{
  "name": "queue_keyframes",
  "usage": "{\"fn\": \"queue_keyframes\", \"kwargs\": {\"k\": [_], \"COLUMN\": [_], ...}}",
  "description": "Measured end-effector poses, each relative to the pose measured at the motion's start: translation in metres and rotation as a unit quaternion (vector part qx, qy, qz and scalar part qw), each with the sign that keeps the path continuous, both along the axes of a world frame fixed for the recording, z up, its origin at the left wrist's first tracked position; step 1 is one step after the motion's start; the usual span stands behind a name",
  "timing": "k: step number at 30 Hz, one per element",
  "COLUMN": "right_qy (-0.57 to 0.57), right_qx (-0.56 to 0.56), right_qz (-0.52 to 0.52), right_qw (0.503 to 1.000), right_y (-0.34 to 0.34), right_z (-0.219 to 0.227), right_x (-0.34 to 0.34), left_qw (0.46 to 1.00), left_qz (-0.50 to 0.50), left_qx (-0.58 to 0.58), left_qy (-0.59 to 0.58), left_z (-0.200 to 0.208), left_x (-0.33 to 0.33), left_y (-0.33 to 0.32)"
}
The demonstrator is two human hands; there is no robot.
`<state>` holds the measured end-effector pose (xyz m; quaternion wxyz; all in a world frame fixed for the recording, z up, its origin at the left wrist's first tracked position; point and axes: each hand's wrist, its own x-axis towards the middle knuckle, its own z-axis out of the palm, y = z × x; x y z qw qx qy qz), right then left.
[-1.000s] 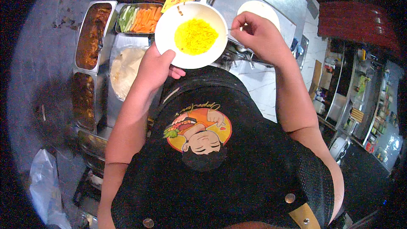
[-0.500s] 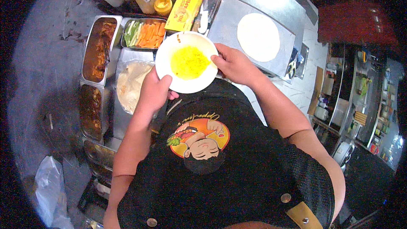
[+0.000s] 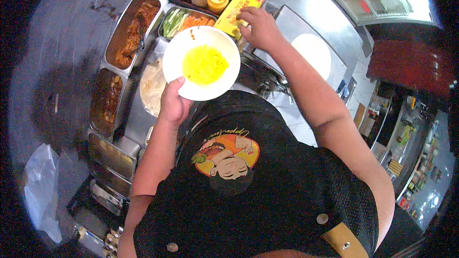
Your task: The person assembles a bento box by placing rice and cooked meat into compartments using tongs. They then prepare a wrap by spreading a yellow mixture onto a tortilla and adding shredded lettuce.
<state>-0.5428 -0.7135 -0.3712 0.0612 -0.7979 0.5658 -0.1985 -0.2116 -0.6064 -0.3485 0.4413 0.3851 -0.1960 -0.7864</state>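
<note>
Left hand [image 3: 173, 106] grips the white bowl [image 3: 201, 62] of beaten yellow egg by its near rim, thumb over the edge to keep it level, while beyond it the right hand [image 3: 258, 27] rests, fingers curled, on the yellow-and-red box [image 3: 245, 3]

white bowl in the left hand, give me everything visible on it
The white bowl is round, shallow and wide-rimmed, smooth like ceramic or melamine. A pool of bright yellow liquid, likely beaten egg, sits at its centre, with a few small dark specks near the far rim. It is held roughly level above the counter's metal trays. The left hand grips its near rim, thumb over the edge. The right hand is apart from it, over by the yellow and red box. Nothing else touches it.
</note>
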Motion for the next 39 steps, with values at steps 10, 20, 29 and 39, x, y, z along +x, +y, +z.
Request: {"fn": "queue_keyframes", "kwargs": {"k": [10, 20, 29, 39], "right_qy": [-0.068, -0.168, 0.013, 0.005], "right_qx": [0.103, 0.158, 0.092, 0.205], "right_qz": [-0.103, 0.007, 0.020, -0.013], "right_qw": [0.987, 0.973, 0.995, 0.979], "right_y": [-0.040, 0.060, 0.083, 0.092], "right_z": [-0.014, 0.086, 0.093, 0.096], "right_x": [-0.001, 0.084, 0.076, 0.073], "left_qw": [0.995, 0.993, 0.988, 0.984], "left_qz": [-0.001, -0.053, -0.132, -0.146], "left_qx": [-0.029, 0.009, -0.006, 0.011], "left_qy": [-0.095, -0.104, -0.074, -0.097], "left_z": [0.023, 0.026, 0.013, 0.020], "left_x": [0.009, -0.031, -0.048, -0.054], "left_y": [-0.006, -0.021, -0.022, -0.019]}}
